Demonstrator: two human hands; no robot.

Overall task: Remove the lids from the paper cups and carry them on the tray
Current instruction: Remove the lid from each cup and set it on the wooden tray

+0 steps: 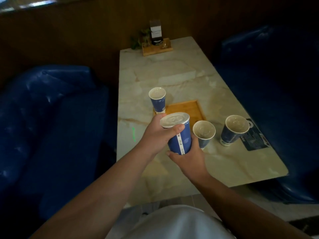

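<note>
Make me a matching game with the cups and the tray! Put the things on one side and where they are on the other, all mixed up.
Things:
1. cup with the lid
2. wooden tray
3. far cup
4. dark card

Places or states:
A. lying flat on the table, under the edge of the right-hand open cup
B. held up in both hands
C. standing open at the tray's far left corner
D. lying on the marble table between the cups, with nothing clearly on it

Pairs: 1-B, 2-D, 3-C, 4-A
</note>
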